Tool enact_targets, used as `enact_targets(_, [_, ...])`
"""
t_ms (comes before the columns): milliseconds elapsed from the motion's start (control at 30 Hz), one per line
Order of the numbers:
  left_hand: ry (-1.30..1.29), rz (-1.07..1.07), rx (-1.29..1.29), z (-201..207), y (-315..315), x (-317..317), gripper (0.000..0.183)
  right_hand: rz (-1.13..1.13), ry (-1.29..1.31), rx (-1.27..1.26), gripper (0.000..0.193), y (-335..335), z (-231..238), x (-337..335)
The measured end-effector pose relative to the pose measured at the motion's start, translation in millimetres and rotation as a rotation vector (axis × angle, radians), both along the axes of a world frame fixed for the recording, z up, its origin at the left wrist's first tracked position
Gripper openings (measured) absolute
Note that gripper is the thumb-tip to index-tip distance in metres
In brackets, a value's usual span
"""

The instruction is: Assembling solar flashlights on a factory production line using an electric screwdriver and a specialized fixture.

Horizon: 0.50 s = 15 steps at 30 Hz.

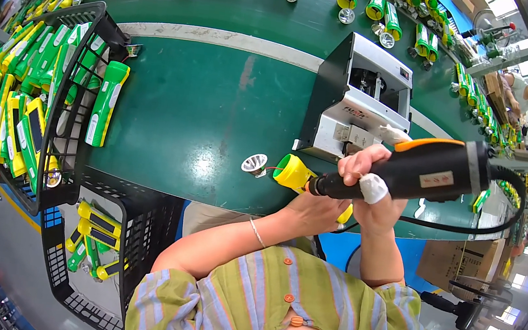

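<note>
In my right hand is a black electric screwdriver with an orange strip, my fingers wrapped round its front part. White wraps cover some of the fingertips. The tool's tip meets the side of a yellow flashlight body, which lies at the table's near edge. My left hand is closed on that flashlight from below, its fingers partly hidden under the screwdriver. From the flashlight's open yellow head a red wire runs to a clear, shiny reflector, which lies on the green table just left of it.
A silver and black screw-feeder machine stands beyond my hands. Black crates of green and yellow flashlights are at the left, with one flashlight beside them. More flashlights with loose reflectors lie on the far belt. The screwdriver's cable loops at right.
</note>
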<state>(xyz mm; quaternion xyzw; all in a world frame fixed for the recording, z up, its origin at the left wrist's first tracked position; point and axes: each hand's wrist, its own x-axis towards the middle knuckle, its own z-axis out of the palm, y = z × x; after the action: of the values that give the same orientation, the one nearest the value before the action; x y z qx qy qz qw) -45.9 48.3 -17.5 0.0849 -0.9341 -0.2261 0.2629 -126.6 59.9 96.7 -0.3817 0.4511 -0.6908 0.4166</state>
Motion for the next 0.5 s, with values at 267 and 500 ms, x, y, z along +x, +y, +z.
enact_targets(267, [0.329, 0.209, -0.018, 24.4, -13.7, 59.5, 0.026, -0.023, 0.011, -0.086, 0.028, 8.1, 31.8, -9.3])
enact_targets(500, [0.356, 0.351, 0.187, 51.1, -34.2, 54.9, 0.019, 0.088, 0.021, -0.236, 0.031, 13.5, 36.7, -11.5])
